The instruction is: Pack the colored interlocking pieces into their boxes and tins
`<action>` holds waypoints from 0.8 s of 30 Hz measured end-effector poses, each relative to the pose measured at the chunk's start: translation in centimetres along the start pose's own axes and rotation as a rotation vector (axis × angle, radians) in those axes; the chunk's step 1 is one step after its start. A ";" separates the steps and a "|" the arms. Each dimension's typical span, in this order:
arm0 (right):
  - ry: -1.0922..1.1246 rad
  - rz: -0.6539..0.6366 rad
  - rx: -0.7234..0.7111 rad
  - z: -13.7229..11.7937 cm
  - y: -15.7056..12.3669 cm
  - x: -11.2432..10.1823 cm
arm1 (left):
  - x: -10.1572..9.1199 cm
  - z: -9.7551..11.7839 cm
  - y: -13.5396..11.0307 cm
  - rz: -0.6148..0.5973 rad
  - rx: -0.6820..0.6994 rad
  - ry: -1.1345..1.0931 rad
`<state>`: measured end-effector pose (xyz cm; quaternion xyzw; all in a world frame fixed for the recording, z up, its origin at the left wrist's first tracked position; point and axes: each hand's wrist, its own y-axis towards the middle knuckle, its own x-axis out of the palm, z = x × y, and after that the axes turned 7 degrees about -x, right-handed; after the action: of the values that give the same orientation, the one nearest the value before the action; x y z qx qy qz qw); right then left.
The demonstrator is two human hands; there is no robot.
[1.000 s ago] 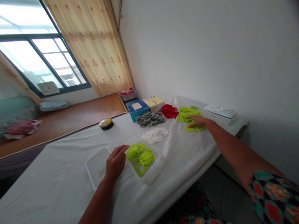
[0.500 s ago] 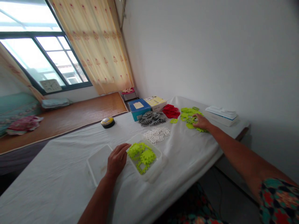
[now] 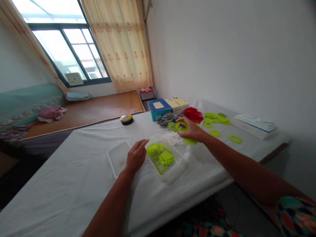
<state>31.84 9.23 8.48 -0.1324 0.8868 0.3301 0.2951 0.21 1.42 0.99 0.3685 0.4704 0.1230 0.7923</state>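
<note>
My right hand (image 3: 191, 129) is above the table, closed around several lime-green interlocking plastic pieces (image 3: 173, 127), with more green pieces partly hidden below it. A clear plastic box (image 3: 178, 164) stands in front of me, with green pieces (image 3: 160, 154) lying inside. At the box's left rim is my left hand (image 3: 136, 157), its fingers stretched out and fingertips at the edge; no piece shows in it. Partly behind that hand lies a translucent lid (image 3: 118, 154). White pieces (image 3: 174, 139) are heaped just beyond the box.
Grey pieces (image 3: 168, 119) and red pieces (image 3: 194, 115) lie in piles near a blue box (image 3: 159, 108) and a yellow-white box (image 3: 176, 104). More green pieces (image 3: 217, 118) are scattered at right, by a tissue pack (image 3: 255, 125). A round tin (image 3: 126, 119) stands at the far left edge.
My right hand has moved left from the green pile toward the box, carrying several green pieces. The pile is smaller and more spread out. My left hand stays at the box; the view has shifted.
</note>
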 end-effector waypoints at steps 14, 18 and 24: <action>-0.561 0.005 0.018 6.1 3.0 1.3 | -0.4 0.0 -0.1 -0.006 -0.012 0.006; -0.847 -0.323 0.233 12.3 0.6 -1.6 | -0.2 -0.5 -0.2 -0.010 -0.001 0.003; -0.885 -0.267 0.301 15.6 -1.3 -4.8 | 0.1 -1.1 -0.5 -0.002 0.028 0.030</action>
<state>42.96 18.74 1.25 -0.0481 0.6894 0.1822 0.6995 -0.69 1.65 0.25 0.3773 0.4845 0.1213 0.7799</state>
